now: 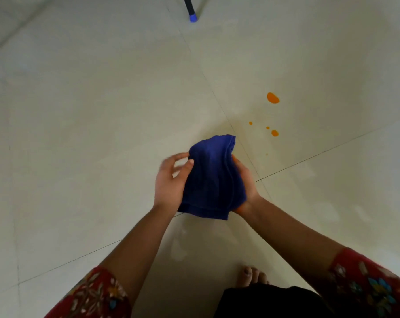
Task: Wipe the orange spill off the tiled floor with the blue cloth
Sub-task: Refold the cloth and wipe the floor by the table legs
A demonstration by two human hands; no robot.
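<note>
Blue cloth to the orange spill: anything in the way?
Nothing visible. The left hand and right hand hold the folded dark blue cloth; only bare cream tiled floor lies between it and the orange liquid drops.

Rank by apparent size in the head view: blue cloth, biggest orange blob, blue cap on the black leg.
1. blue cloth, by far, though nearest the camera.
2. biggest orange blob.
3. blue cap, slightly smaller but farther away, so unsure.
</note>
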